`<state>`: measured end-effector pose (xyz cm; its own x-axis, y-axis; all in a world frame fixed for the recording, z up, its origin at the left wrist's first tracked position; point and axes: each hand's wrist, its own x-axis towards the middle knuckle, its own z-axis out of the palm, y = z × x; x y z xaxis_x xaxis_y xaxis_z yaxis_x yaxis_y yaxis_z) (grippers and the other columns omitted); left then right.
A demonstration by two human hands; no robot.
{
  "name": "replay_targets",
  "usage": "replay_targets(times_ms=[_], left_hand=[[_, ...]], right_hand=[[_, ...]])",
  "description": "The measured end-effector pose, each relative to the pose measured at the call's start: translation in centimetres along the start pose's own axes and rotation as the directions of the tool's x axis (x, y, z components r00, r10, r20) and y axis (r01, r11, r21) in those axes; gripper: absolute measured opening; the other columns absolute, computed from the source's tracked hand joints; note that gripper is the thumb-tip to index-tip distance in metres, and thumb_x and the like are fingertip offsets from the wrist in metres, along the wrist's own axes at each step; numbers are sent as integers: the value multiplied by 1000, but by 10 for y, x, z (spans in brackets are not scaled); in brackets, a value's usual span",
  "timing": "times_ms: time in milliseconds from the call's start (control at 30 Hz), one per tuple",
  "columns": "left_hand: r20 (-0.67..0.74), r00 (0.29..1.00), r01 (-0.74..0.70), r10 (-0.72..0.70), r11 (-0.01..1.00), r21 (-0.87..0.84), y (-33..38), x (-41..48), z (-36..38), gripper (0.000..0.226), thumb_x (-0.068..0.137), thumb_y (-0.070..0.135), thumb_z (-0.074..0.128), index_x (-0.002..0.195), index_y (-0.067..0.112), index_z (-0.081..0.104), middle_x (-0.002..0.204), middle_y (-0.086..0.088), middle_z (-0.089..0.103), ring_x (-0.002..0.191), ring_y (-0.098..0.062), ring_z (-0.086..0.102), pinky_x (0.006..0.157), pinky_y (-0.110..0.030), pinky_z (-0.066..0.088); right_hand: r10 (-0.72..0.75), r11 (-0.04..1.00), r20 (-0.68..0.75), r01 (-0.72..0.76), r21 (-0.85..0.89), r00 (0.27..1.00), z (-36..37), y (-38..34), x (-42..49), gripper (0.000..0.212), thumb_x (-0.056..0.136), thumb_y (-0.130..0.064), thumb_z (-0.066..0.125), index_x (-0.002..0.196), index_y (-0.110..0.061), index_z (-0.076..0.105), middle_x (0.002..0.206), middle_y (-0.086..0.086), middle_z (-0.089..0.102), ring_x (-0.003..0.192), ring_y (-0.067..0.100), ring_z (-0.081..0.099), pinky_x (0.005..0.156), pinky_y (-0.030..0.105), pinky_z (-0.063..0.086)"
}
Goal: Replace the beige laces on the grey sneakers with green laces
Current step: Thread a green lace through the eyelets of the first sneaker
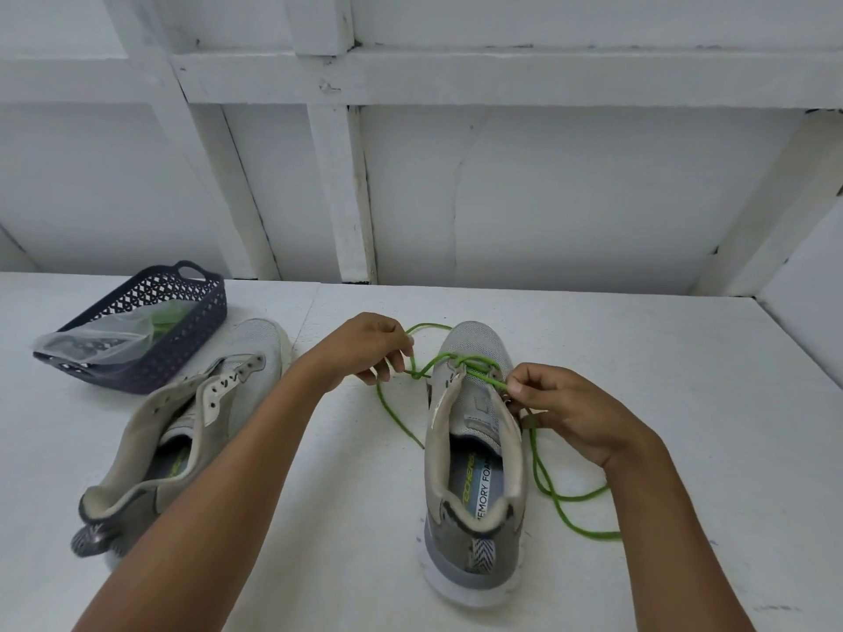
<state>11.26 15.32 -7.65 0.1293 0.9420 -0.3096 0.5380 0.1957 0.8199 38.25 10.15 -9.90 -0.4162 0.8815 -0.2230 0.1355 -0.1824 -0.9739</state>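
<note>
Cord, soft and thin, is what the green lace (486, 377) comes down to. It looks light and limp, with no stiffness of its own, so I judge it will go only where a pull takes it and will sag or snag wherever it hangs slack. It crosses the lowest eyelets of the grey sneaker (479, 342), which stands upright near the middle of the worktop (661, 358) with its toe toward the far edge.

One run leaves the shoe's left side, and my left hand (365, 346) pinches it between thumb and curled fingers (403, 346), just beside the toe. The rest of that run trails toward the near edge. My right hand (565, 403) pinches the other run with narrow fingers (524, 386), right at the eyelet row beside the tongue. Behind it a long loose loop lies on the worktop toward the right edge.

Best hold, I think, is close to the tip, which should be the only firm part for pushing through a hole. I cannot make out the tip itself. The shoe looks light enough to slide if I tug hard, so the pull wants to be gentle or the shoe steadied.

Toward the left edge the other sneaker (255, 353) lies tipped on its side, its eyelets bare. Beyond it, near the far left corner, a dark basket (182, 339) holds a clear plastic bag (105, 335) with something green inside.
</note>
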Motion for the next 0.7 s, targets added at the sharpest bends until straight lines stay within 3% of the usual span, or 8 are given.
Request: replay_targets(times_ms=[133, 267, 367, 467, 567, 700], left_hand=[[-12, 1000, 12, -11, 999, 49, -5, 5, 0, 17, 96, 16, 56, 94, 5, 69, 75, -4, 70, 59, -15, 58, 53, -24, 45], [-10, 999, -36, 37, 991, 129, -9, 4, -4, 11, 93, 14, 59, 93, 10, 69, 78, -1, 71, 62, -13, 60, 54, -23, 47], [203, 974, -159, 101, 942, 296, -7, -4, -9, 14, 88, 8, 64, 89, 20, 72, 83, 1, 70, 65, -7, 59, 57, -20, 48], [406, 914, -237, 15, 831, 503, -6, -10, -4, 24, 81, 11, 76, 97, 29, 73, 92, 10, 64, 68, -1, 55, 64, -19, 46], [381, 925, -266, -2, 714, 647, -12, -10, 5, 23, 77, 21, 82, 97, 29, 73, 100, 8, 62, 90, -11, 58, 80, -27, 48], [287, 957, -245, 49, 668, 703, -20, -8, 4, 10, 86, 20, 70, 83, 30, 69, 90, 8, 62, 88, -14, 57, 73, -24, 45]], right_hand=[[10, 998, -23, -9, 59, 1000, -4, 3, -1, 10, 89, -16, 63, 86, -7, 59, 84, 1, 66, 86, 16, 58, 79, 34, 47], [30, 999, -75, -32, -29, 997, 1, 3, 3, 13, 94, -9, 58, 83, -10, 63, 78, -5, 68, 84, 13, 60, 79, 34, 47], [45, 990, -139, -64, -129, 989, 4, -2, 4, 14, 95, -14, 59, 82, -12, 65, 77, -6, 69, 80, 12, 61, 79, 35, 45], [42, 976, -207, -85, -203, 977, 8, -9, 3, 18, 94, -28, 62, 87, -12, 63, 76, -7, 70, 72, 10, 61, 74, 32, 45], [35, 948, -275, -119, -295, 961, 18, -16, 2, 41, 89, -50, 63, 92, -9, 62, 74, -7, 69, 65, 6, 60, 62, 22, 43], [45, 931, -294, -147, -335, 955, 27, -20, 3, 47, 83, -51, 70, 96, -6, 63, 73, -6, 64, 63, 6, 56, 62, 21, 44]])
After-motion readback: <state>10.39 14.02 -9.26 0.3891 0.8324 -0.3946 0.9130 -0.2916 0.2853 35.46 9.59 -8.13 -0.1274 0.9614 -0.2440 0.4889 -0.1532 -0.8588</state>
